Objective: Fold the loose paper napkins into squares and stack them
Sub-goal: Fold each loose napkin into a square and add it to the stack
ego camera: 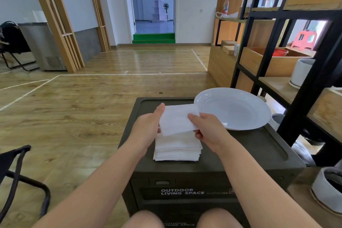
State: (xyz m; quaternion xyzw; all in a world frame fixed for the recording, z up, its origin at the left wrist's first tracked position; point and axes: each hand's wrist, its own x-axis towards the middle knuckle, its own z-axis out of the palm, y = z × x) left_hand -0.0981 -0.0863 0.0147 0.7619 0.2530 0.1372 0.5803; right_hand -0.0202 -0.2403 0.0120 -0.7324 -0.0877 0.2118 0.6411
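Note:
A white paper napkin [176,119] is held flat in the air between both hands, just above a stack of white napkins [177,149] on a dark storage box [240,152]. My left hand [148,127] grips the napkin's left edge, thumb on top. My right hand [205,129] pinches its right edge. The stack's far part is hidden under the held napkin. A white plate [233,108] lies empty on the box's far right corner, close to the napkin's right end.
A black-framed wooden shelf unit [288,57] stands close on the right, with white pots [329,189] on its low boards. A black chair frame [20,174] is at lower left. Wooden floor [83,98] stretches ahead and to the left.

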